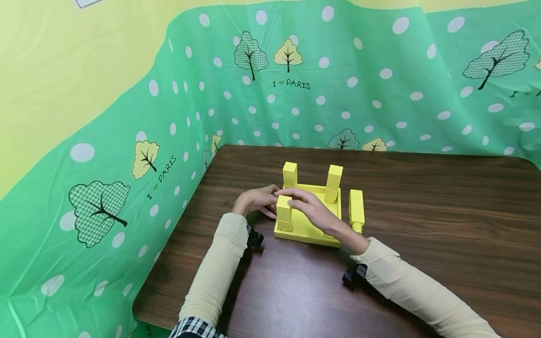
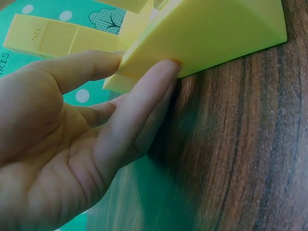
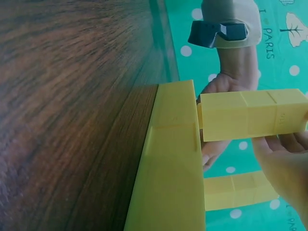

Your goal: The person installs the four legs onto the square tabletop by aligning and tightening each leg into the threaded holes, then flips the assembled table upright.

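A yellow rectangular tray-like base (image 1: 310, 238) with a low raised rim lies on the table. Square yellow posts rise from it: a far left post (image 1: 289, 174), a far right post (image 1: 334, 180) and a near left post (image 1: 284, 218). My left hand (image 1: 258, 201) is at the base's left side, and in the left wrist view its thumb and fingertips pinch the base's edge (image 2: 207, 41). My right hand (image 1: 314, 211) reaches across the base and holds the near left post by its upper part. My right forearm partly covers the base's near right corner.
Another yellow post (image 1: 356, 206) with a narrow neck at its near end lies just right of the base. The dark wood table (image 1: 444, 216) meets a green dotted cloth (image 1: 372, 70) behind and on the left.
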`<state>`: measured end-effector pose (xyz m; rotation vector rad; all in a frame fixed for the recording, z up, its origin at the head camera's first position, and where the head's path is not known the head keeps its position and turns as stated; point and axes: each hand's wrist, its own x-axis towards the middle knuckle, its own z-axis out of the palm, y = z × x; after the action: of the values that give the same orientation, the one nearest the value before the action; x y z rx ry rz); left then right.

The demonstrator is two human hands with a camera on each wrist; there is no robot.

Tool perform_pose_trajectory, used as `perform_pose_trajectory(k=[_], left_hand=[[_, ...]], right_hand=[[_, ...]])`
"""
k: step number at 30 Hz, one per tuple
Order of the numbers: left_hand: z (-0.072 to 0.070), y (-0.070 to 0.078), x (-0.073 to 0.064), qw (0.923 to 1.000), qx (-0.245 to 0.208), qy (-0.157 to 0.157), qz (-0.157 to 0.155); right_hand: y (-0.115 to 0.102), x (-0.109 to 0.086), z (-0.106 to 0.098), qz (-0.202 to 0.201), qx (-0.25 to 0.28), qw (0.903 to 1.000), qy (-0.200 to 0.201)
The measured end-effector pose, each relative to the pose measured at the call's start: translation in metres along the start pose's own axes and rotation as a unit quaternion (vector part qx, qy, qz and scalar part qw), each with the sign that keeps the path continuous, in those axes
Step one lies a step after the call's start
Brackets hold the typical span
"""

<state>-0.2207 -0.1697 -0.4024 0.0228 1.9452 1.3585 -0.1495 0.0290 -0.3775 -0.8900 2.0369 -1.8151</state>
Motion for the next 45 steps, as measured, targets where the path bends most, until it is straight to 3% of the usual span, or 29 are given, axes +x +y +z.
perform_pose_trajectory(k=[14, 23, 35, 41, 45], left_hand=[[0.0013, -0.0002, 0.0012, 0.9999, 0.001, 0.011, -0.010], [0.0006, -0.0005, 0.0021, 0.9999, -0.004, 0.010, -0.009], [0.0002, -0.0008, 0.0025, 0.9999, 0.001, 0.008, -0.005], [-0.0001, -0.0010, 0.0019, 1.0000, -0.004, 0.004, -0.007], [-0.0003, -0.0010, 0.0017, 0.9999, -0.012, 0.001, -0.006]], right_hand=[[0.0042, -0.0021, -0.0007, -0.014, 0.005, 0.9998, 0.010], [0.0033, -0.0019, 0.0010, 0.006, -0.020, 0.9991, 0.038], [0.0068, -0.0016, 0.0043, -0.011, -0.071, 0.9951, 0.068], [0.0082, -0.0024, 0.0045, -0.009, -0.065, 0.9959, 0.062], [0.0074, -0.0038, 0.0034, -0.015, -0.047, 0.9981, 0.036]])
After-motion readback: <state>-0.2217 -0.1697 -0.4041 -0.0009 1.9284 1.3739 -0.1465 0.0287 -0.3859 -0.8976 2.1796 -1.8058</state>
